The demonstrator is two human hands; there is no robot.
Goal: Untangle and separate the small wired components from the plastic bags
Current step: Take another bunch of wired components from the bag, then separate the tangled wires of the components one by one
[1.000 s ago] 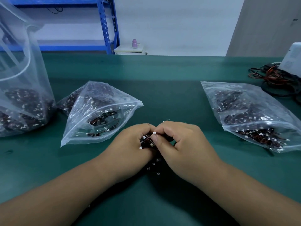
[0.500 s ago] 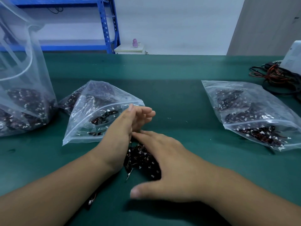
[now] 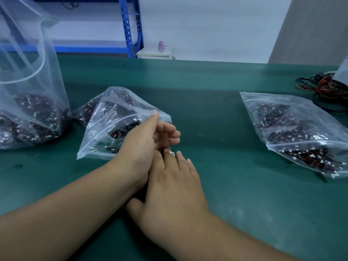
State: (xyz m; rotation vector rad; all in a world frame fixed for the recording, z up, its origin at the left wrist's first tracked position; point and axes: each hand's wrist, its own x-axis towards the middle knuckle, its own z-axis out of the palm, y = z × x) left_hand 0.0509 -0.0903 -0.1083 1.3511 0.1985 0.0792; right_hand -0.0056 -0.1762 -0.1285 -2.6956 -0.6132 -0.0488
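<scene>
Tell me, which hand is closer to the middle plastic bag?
Left. The left hand overlaps the right corner of the middle bag; the right hand lies flat on the table, nearer the person, apart from it.

Green table (image 3: 207, 87), blue rack (image 3: 130, 27), pink bottle (image 3: 160, 46), white cabinet (image 3: 154, 53), cable tangle (image 3: 323, 89)

The right hand (image 3: 173, 187) covers nearly all of the wired components (image 3: 169, 152); only a white connector (image 3: 172, 153) and a red strand (image 3: 166, 152) show between its fingers (image 3: 181, 161). The tall bag (image 3: 28, 87) at the upper left and the white device (image 3: 343, 72) at the right are cut by the frame's edge.
</scene>
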